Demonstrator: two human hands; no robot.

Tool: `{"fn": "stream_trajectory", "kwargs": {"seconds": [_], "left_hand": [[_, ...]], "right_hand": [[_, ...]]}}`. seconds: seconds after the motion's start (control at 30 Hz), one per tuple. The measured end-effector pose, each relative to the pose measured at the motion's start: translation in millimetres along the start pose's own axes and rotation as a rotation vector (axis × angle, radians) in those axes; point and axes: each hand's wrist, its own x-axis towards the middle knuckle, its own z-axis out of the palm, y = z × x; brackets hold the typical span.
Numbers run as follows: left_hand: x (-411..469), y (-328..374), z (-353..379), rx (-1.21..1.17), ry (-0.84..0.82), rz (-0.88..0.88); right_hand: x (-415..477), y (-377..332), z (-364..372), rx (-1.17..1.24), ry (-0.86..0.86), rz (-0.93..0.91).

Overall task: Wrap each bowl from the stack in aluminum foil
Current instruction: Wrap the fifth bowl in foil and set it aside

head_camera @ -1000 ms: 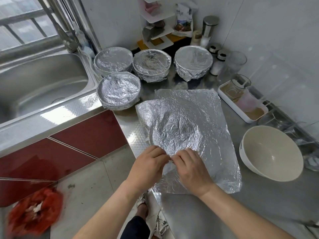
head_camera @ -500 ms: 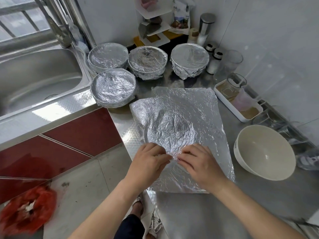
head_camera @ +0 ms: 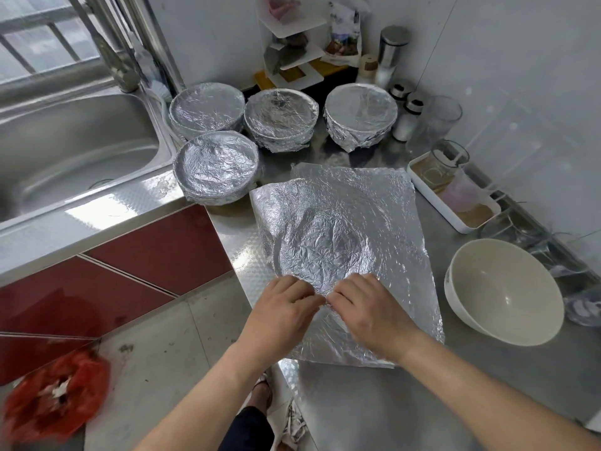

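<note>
Left hand (head_camera: pixel 283 312): on the near part of the foil sheet (head_camera: pixel 344 222), fingers (head_camera: pixel 300 291) curled and close together, tips pinching a small crease of the foil.
Right hand (head_camera: pixel 369 309): just beside the left one, fingers (head_camera: pixel 349 289) curled the same way and clamped on the same crease, tips of both hands almost touching.
Foil sheet: crumpled, spread flat on the worktop (head_camera: pixel 487 395), under the fingers and reaching well beyond them; round dent in the middle, just beyond the fingertips; near edge behind the wrists.
Bare bowl (head_camera: pixel 502 289): white, upright, to the right of the right fingers, just beside the right edge of the foil; touching it or not, cannot tell.
Wrapped bowls: four, all covered in foil, well beyond the fingers; one (head_camera: pixel 216 166) beyond and to the left, near the far left corner of the sheet; three in a row farther back (head_camera: pixel 208 109), (head_camera: pixel 281 115), (head_camera: pixel 361 112).
Sink (head_camera: pixel 65 148): far to the left of the left fingers, beyond them.
White tray (head_camera: pixel 435 200): beyond and to the right of the right fingers, with a glass vessel standing in it.
Shakers (head_camera: pixel 408 115): just beside the rightmost wrapped bowl.
Red bag (head_camera: pixel 55 402): on the floor, to the left of the left fingers and nearer than them.
</note>
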Motion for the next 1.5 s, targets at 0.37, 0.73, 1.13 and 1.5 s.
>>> {"fn": "stream_trajectory", "kwargs": {"seconds": [0.37, 0.73, 1.13, 1.5], "left_hand": [[0.9, -18.1, -31.2, -0.013, 0.109, -0.036], [-4.8, -10.2, -44.6, -0.132, -0.040, -0.141], [-0.9, -13.2, -22.8, -0.013, 0.010, 0.037], [0.9, -17.0, -21.2, 0.030, 0.108, 0.135]], "right_hand": [[28.6, -52.5, 3.8, -0.019, 0.183, 0.240], [10.8, -44.4, -3.3, 0.287, 0.048, 0.414], [9.0, -32.4, 8.5, 0.053, 0.094, 0.204], [18.8, -39.5, 6.0, 0.021, 0.142, 0.206]]}}
